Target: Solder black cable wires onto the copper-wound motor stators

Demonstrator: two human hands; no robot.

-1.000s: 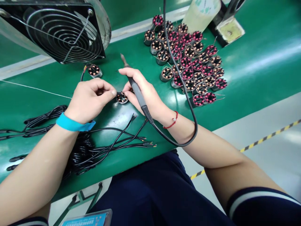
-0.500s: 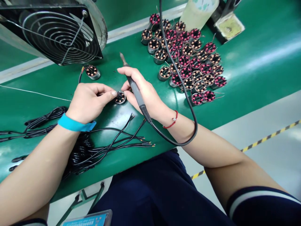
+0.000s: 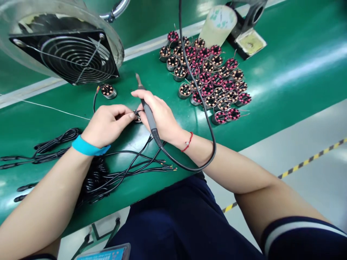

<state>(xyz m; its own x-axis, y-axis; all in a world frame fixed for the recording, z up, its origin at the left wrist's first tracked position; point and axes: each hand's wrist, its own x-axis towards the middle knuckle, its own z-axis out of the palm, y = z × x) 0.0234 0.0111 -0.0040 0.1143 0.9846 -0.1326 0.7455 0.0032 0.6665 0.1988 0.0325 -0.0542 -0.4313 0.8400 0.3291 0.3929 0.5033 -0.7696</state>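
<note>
My right hand [image 3: 162, 117] is wrapped round a soldering iron [image 3: 149, 115] whose tip points up and away, over the bench. The thumb and index finger of that hand also reach a small wound motor stator [image 3: 138, 120]. At its other side my left hand [image 3: 110, 121] is closed in a pinch on the stator's edge. Fingers cover most of this stator, and a short dark strand, too small to make out, lies across its top. Another stator [image 3: 108, 91], with a black cable [image 3: 94, 101] joined to it, stands beyond my left hand.
Several wound stators [image 3: 208, 81] are grouped on the green bench at right. A fan [image 3: 81, 59] stands back left. Behind the stators are a tape roll [image 3: 219, 23] and an iron stand with sponge [image 3: 251, 42]. Black cables [image 3: 94, 177] lie near the front edge.
My fingers have closed further over the stator, so less of it shows, and a dark strand now crosses its top. The iron stays in my right hand. The whole view has shifted slightly.
</note>
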